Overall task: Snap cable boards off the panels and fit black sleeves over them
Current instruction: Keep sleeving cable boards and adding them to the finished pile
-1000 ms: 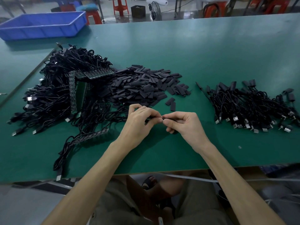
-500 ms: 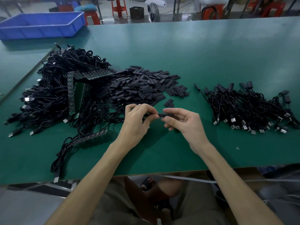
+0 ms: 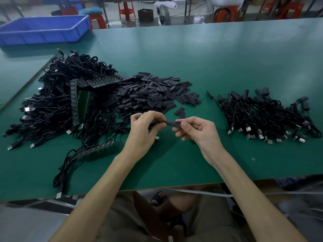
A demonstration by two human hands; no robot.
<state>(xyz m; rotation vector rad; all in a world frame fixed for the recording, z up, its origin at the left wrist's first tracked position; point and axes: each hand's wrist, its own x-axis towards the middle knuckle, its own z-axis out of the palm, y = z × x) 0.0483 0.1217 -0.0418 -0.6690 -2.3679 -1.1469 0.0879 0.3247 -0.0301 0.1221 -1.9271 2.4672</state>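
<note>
Midair, right hand pinches black sleeve; left hand pinches cable beside it.

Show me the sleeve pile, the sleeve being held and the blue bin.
sleeve pile point(image 3: 148, 95), head view, middle of the heap.
held sleeve point(image 3: 173, 123), head view, its exposed middle.
blue bin point(image 3: 43, 36), head view, its front wall.

Sleeve contents hidden; blue tray cropped left

Bare left hand, bare right hand, bare forearms, khaki shorts, black sandal
</note>
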